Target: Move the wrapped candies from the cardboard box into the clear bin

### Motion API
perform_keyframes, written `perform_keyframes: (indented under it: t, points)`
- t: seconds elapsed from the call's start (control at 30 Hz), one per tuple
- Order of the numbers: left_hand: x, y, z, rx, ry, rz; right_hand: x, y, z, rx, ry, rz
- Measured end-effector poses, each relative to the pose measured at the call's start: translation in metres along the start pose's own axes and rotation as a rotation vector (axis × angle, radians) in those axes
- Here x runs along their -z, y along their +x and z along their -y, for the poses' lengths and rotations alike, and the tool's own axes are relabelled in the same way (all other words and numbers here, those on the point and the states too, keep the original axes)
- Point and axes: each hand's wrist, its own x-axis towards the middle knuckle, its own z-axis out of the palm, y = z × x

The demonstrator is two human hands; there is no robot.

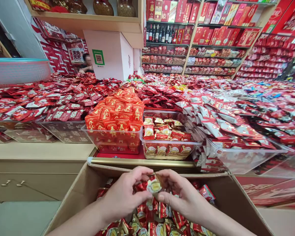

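Over an open cardboard box (250, 206), my left hand (127, 188) and my right hand (184, 195) meet, fingertips curled around a red-and-gold durian candy packet (154, 185) between them. More packets seem bunched behind it, partly hidden by my fingers. Below, loose durian candy packets (159, 228) fill the box. Just beyond the box's far edge stands a clear plastic bin (172, 143), partly filled with similar durian packets (163, 132) standing in rows.
Left of that bin, another clear bin overflows with orange-red packets (118, 114). White-and-red packets (218, 121) heap up in a bin at right. A pale blue basket (19, 70) sits at far left. Behind are stocked shelves (193, 39) and a person (87, 65), partly hidden.
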Motion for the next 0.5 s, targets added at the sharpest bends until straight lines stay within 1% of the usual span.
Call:
perform_keyframes:
  t: [0.07,0.13,0.17,0.23,0.3,0.37,0.4,0.5]
  points:
    - [-0.002,-0.002,0.001,-0.006,0.137,0.057,-0.003,0.000,0.001,0.026,-0.024,-0.069]
    - [-0.003,-0.003,0.001,0.002,0.186,0.077,-0.004,-0.001,0.001,0.021,-0.092,-0.104]
    - [-0.002,-0.003,0.001,0.008,0.162,0.070,-0.005,-0.001,0.001,0.016,-0.121,-0.105]
    - [0.000,-0.002,0.000,0.019,0.043,0.036,-0.003,-0.002,0.004,0.025,-0.163,-0.099]
    - [0.003,0.000,-0.002,0.011,-0.060,-0.004,-0.001,-0.002,0.008,0.073,-0.214,-0.087]
    - [0.005,0.000,-0.003,0.001,-0.086,-0.048,0.000,-0.001,0.012,0.130,-0.257,-0.063]
    - [0.005,0.000,-0.003,0.000,-0.083,-0.062,0.000,0.000,0.012,0.135,-0.260,-0.051]
    - [0.005,-0.002,-0.003,-0.016,-0.097,-0.074,-0.003,0.002,0.012,0.055,-0.212,-0.037]
